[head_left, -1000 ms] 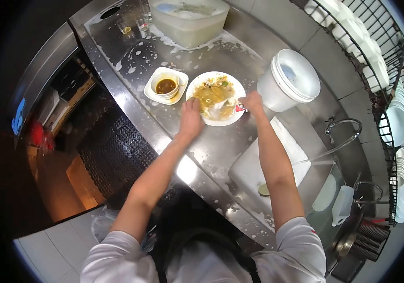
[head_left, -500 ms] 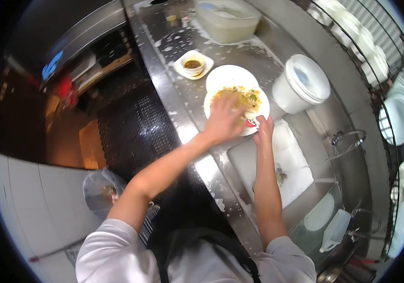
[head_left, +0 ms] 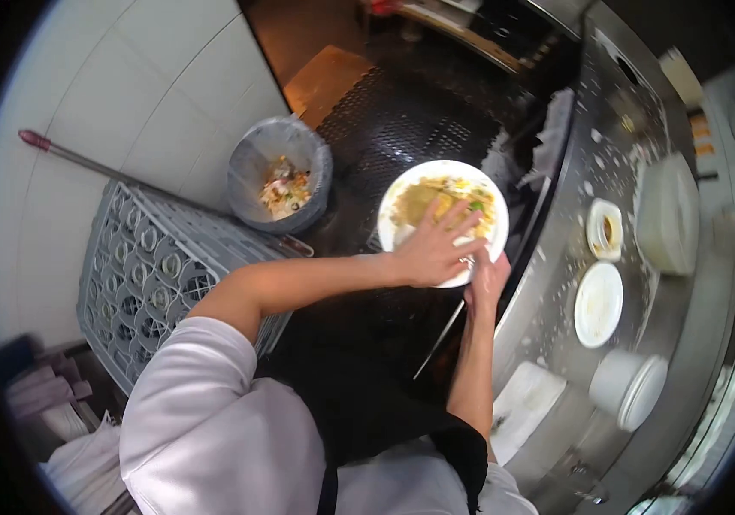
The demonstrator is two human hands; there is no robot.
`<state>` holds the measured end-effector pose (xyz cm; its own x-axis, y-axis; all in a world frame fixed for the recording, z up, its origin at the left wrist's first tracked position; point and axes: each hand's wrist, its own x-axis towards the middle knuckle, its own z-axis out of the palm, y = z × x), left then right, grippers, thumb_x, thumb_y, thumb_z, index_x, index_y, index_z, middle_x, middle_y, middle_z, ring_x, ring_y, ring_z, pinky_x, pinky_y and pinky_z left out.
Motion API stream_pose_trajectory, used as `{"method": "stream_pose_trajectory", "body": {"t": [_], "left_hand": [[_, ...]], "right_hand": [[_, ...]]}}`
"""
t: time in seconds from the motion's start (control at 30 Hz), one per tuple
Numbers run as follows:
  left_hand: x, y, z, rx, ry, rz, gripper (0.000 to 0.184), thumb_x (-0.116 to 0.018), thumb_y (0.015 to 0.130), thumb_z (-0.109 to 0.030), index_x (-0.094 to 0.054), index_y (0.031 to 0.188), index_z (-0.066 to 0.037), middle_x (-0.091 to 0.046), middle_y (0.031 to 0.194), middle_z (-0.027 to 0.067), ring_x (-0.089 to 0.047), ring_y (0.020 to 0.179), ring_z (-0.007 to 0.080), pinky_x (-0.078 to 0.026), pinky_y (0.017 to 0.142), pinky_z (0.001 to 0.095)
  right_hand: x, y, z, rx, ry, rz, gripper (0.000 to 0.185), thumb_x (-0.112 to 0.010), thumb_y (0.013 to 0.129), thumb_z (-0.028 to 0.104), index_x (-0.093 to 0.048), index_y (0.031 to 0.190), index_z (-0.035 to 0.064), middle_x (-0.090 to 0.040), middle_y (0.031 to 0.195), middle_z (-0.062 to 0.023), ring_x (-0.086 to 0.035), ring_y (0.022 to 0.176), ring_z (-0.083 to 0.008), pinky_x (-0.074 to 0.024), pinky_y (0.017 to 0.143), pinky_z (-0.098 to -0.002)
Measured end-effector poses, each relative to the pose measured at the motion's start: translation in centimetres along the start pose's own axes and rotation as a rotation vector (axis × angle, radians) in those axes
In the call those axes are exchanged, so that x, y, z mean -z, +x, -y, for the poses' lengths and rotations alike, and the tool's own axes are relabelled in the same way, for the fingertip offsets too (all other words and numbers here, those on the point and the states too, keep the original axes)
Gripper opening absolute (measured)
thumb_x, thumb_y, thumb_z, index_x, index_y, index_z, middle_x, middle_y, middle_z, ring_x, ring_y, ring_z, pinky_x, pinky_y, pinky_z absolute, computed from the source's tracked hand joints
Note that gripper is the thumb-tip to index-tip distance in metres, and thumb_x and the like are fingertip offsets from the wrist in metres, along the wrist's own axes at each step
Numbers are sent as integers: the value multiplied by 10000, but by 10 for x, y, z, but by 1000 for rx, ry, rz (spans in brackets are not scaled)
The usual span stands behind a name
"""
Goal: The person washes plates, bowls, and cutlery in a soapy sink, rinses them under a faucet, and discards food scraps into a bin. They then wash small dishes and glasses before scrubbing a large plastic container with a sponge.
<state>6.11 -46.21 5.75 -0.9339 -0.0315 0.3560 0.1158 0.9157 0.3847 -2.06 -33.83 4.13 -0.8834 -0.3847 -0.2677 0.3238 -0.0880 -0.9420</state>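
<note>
A round white plate [head_left: 390,204] with yellow food scraps [head_left: 449,199] is held above the dark floor, off the counter. My right hand [head_left: 489,276] grips its lower right rim, and a thin metal utensil [head_left: 438,342] sticks out below that hand. My left hand [head_left: 438,249] lies over the scraps with its fingers spread. To the left of the plate stands a bin [head_left: 323,176] lined with a clear bag, with food waste [head_left: 285,190] inside.
A grey dish rack [head_left: 140,283] leans at the left beneath a pole [head_left: 118,172]. On the steel counter [head_left: 547,322] are another plate [head_left: 599,305], a square dish with a sauce bowl [head_left: 604,230], a white bucket [head_left: 620,384] and a tub [head_left: 668,215].
The view has swung left toward the bin. The food plate was lifted off the counter and carried left, uncovering another plate. My left hand moved from the rim onto the food.
</note>
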Motion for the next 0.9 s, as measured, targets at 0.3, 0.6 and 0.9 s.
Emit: {"method": "stream_pose_trajectory", "body": {"t": [0.3,0.6,0.9], "left_hand": [[-1,-179,294,754,515,-194,325,-516,865,-239,-572,1170,-139,-423,1343,110,-374,1249,320,-274,998,589],[48,-232,413,1372,179,93,278,-490,838,-259,-669,968,-89,-646,1021,172,-599,968,369,-475,848,443],[-81,-135,416,1082,-696,-87,195,-520,910,-122,-630,1045,-34,-641,782,64,-597,643,137,-483,570,268]], "right_hand": [[-267,70,-115,258,-971,348,229,-521,756,98,-638,843,-77,-622,782,-301,-622,781,-446,-483,752,-496],[-221,80,-81,-48,-632,106,258,-558,788,92,-637,946,-95,-673,835,-217,-662,792,-312,-502,724,-374],[6,-33,42,-124,235,-602,327,-602,849,71,-540,1112,-115,-636,990,-175,-632,852,-226,-514,732,-342]]}}
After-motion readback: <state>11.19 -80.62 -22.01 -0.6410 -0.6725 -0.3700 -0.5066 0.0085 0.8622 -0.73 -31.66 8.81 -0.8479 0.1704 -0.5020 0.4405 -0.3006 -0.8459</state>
